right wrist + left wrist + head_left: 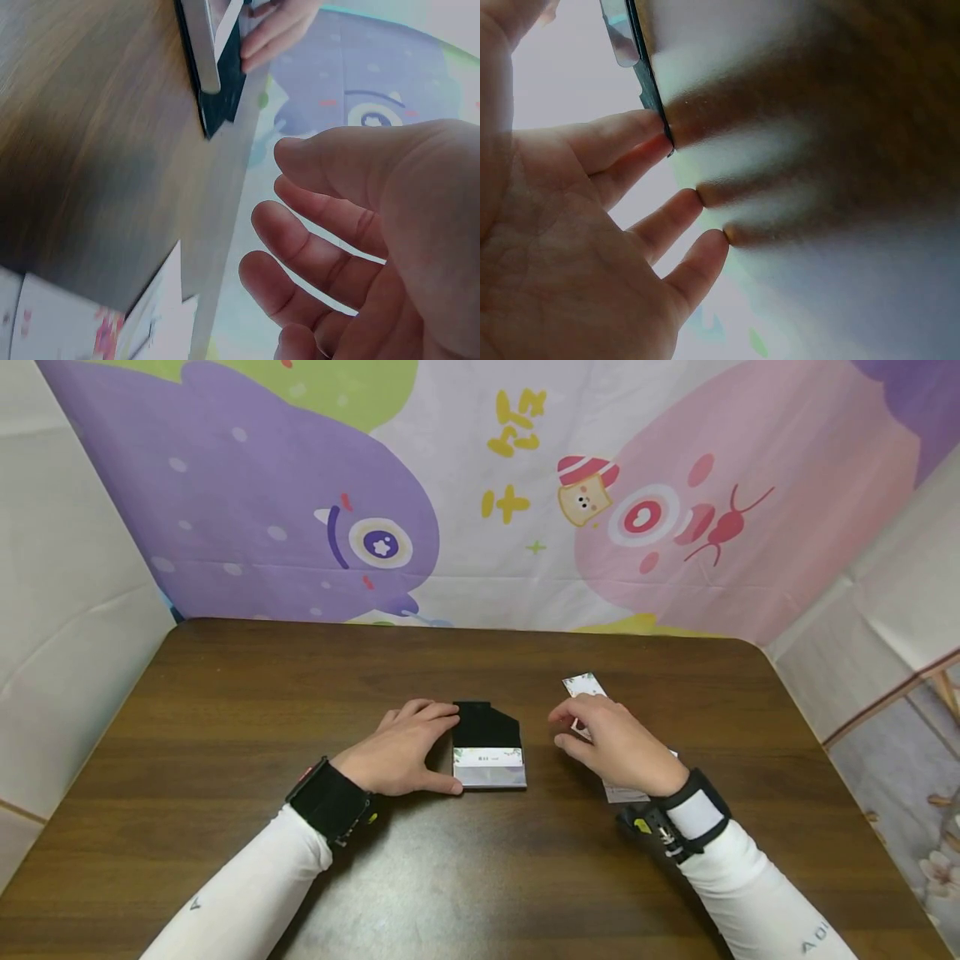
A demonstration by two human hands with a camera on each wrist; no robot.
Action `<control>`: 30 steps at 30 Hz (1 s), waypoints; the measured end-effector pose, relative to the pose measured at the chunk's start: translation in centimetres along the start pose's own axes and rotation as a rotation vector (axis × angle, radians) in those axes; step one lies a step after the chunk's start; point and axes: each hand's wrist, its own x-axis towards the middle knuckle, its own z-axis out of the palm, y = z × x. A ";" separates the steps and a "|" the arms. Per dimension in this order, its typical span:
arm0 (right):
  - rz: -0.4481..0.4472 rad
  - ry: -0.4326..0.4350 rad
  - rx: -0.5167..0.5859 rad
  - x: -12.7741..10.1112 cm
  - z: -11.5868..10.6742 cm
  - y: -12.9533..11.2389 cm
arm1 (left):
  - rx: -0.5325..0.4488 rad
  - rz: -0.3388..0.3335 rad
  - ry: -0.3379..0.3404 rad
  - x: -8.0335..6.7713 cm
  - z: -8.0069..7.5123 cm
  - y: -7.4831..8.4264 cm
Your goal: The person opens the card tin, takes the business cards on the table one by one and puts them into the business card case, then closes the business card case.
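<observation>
An open card case [486,727] lies on the table, its black lid folded back and its lower part silver. A white printed card [487,757] shows inside it. My left hand [401,747] spreads along the case's left side, thumb by the near corner and index finger by the lid. In the left wrist view, fingertips [651,124] rest at the case's dark edge while others touch the table. To the right, my right hand [618,739] hovers with loosely bent fingers and nothing in them. Beneath it are white printed cards [584,684], partly hidden by the hand.
The brown wooden table [315,677] ends at a cartoon-printed cloth [480,585] hung behind it. White cloth sides [75,610] stand at left and right. Several cards [64,319] lie low in the right wrist view.
</observation>
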 end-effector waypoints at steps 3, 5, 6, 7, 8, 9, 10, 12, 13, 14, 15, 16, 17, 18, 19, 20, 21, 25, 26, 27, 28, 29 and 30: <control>0.034 0.000 -0.002 -0.5 -0.4 0.4 | -0.001 -0.002 -0.002 0.0 0.0 0.0; 0.050 0.006 -0.003 -0.8 -0.6 0.7 | -0.002 -0.003 -0.004 0.0 0.0 -0.1; 0.057 0.009 -0.003 -0.9 -0.7 0.8 | -0.002 -0.004 -0.004 0.0 0.0 -0.1; 0.059 0.013 -0.006 -1.0 -0.8 1.0 | -0.002 -0.003 -0.003 -0.1 0.0 -0.1; 0.064 0.017 -0.008 -1.2 -0.9 1.1 | -0.001 -0.003 -0.002 -0.1 0.1 -0.1; 0.064 0.021 -0.012 -1.3 -1.0 1.3 | -0.003 -0.003 -0.002 -0.1 0.1 -0.1; 0.066 0.026 -0.015 -1.4 -1.1 1.5 | -0.003 -0.003 -0.001 -0.1 0.1 -0.1; 0.072 0.034 -0.019 -1.7 -1.3 1.8 | -0.003 -0.002 -0.001 -0.1 0.0 -0.1; 0.076 0.039 -0.022 -1.9 -1.4 2.1 | -0.003 -0.001 -0.001 0.0 0.0 -0.1; 0.080 0.042 -0.024 -2.0 -1.5 2.3 | -0.003 -0.001 -0.002 0.0 0.0 -0.1; 0.087 0.044 -0.027 -2.2 -1.6 2.5 | -0.003 -0.002 -0.002 0.0 0.0 -0.1; 0.094 0.046 -0.030 -2.3 -1.8 2.7 | -0.003 -0.001 -0.002 0.0 0.0 -0.1; 0.102 0.047 -0.032 -2.5 -1.9 2.9 | -0.001 0.000 -0.001 0.0 0.0 -0.1; 0.112 0.046 -0.032 -2.7 -2.0 3.0 | 0.000 0.000 0.000 0.0 -0.1 0.0; 0.122 0.045 -0.034 -2.9 -2.1 3.2 | 0.000 0.000 0.000 0.0 0.0 0.0; 0.131 0.044 -0.033 -3.0 -2.2 3.4 | 0.000 0.001 0.001 0.0 0.0 0.0; 0.139 0.043 -0.033 -3.2 -2.3 3.5 | -0.001 0.001 0.002 0.0 0.0 0.0; 0.153 0.046 -0.038 -3.9 -2.6 4.1 | -0.002 0.003 0.004 0.0 0.0 0.0; 0.154 0.048 -0.045 -4.1 -2.6 4.4 | -0.002 0.003 0.004 0.0 0.0 0.0; 0.156 0.050 -0.053 -4.3 -2.6 4.6 | -0.003 0.003 0.004 0.0 0.0 0.0; 0.160 0.051 -0.061 -4.4 -2.6 4.8 | -0.003 0.002 0.004 0.0 -0.1 0.0; 0.164 0.053 -0.068 -4.6 -2.7 5.0 | -0.004 0.002 0.003 0.0 -0.1 0.0; 0.169 0.054 -0.074 -4.7 -2.7 5.2 | -0.004 0.001 0.002 -0.1 -0.1 0.1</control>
